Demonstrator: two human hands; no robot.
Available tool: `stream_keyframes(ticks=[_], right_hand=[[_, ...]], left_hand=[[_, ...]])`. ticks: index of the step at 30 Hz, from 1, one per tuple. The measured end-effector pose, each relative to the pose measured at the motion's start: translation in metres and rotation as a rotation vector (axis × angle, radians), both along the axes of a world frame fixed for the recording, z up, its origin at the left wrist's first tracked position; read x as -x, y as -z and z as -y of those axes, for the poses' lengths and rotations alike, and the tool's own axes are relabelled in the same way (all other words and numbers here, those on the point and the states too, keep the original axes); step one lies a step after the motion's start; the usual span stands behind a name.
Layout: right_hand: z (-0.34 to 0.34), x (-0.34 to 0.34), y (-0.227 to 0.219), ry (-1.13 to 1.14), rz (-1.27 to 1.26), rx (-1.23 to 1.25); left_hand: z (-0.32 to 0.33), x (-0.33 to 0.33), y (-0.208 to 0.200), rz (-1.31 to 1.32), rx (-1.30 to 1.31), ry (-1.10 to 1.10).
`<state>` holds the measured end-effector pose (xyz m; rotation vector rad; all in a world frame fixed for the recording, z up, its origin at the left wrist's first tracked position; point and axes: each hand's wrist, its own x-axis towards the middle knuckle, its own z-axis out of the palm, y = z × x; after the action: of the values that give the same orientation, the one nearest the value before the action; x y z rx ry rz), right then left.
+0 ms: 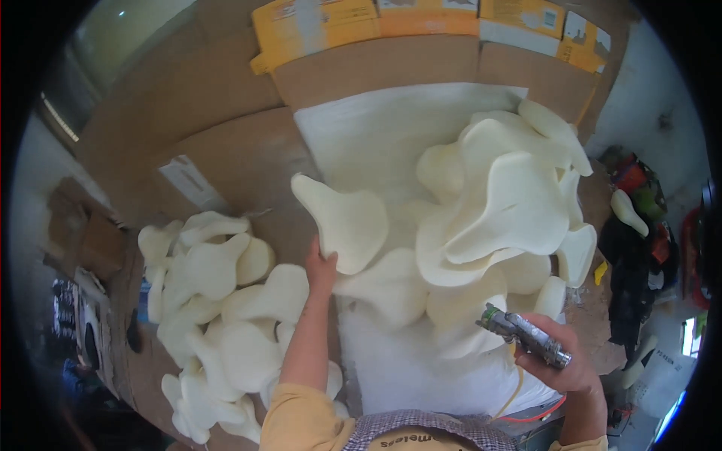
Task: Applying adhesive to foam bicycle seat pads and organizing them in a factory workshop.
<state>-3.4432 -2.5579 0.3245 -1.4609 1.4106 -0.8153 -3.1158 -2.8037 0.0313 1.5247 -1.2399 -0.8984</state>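
My left hand (pixel 321 264) grips the edge of a cream saddle-shaped foam pad (pixel 352 225), its narrow nose pointing up and to the left. In my right hand (pixel 562 357) is a spray gun (pixel 526 336), a grimy metal tool with a green-tipped head turned left toward the pads. My fingers wrap its body, and a yellow hose (pixel 517 383) runs down below it. Just under the held pad lies another foam pad (pixel 391 288). A tall heap of similar pads (pixel 519 203) rises to the right, between and beyond my hands.
On the left, several pads form a second loose pile (pixel 218 301) on brown board. A white sheet (pixel 376 368) covers the middle of the work surface. Cardboard panels (pixel 376 71) stand along the back. An orange-red hose (pixel 538 415) curves at the near right; dark clothing (pixel 635 278) hangs farther right.
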Motion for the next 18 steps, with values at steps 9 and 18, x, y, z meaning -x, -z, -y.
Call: stream_keyframes(ticks=[9, 18], right_hand=[[-0.017, -0.039, -0.02, -0.019, 0.118, 0.219], [-0.059, -0.018, -0.001, 0.101, 0.262, 0.017]], left_hand=[[-0.083, -0.045, -0.054, -0.166, -0.305, -0.021], [-0.084, -0.039, -0.008, -0.442, 0.078, 0.245]])
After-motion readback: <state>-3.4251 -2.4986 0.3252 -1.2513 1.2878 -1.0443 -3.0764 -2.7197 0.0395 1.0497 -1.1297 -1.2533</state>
